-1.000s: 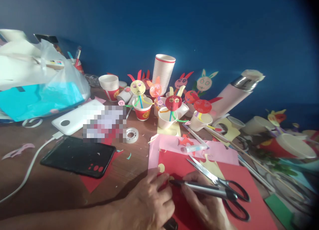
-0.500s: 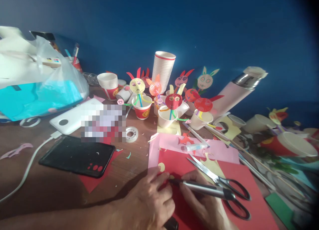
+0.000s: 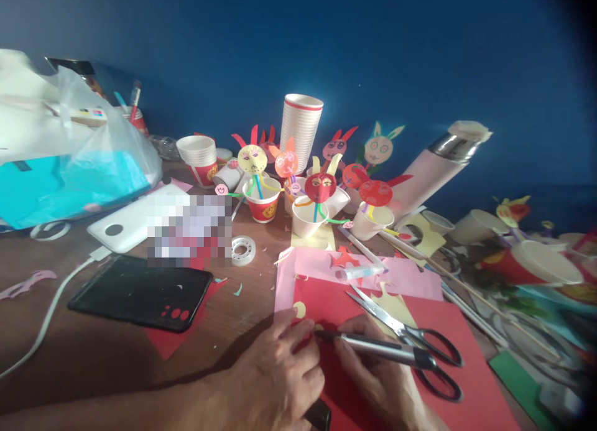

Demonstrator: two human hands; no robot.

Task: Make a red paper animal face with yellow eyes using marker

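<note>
Brown wood-grained tabletop (image 3: 240, 319) gives passage between left hand (image 3: 284, 369) and flat black phone case (image 3: 135, 294). Black-handled metal scissors (image 3: 394, 324) obstruct the right hand (image 3: 375, 372) ahead.

At five o'clock the right hand (image 3: 379, 374) holds a black-and-silver pen (image 3: 387, 349), just beside the left hand (image 3: 286, 369) at six, over red paper (image 3: 476, 390) where scissors (image 3: 400, 327) lie between four and five, while stacked white cups (image 3: 301, 135) stand at twelve and a black phone case (image 3: 140, 292) lies at eight.
</note>
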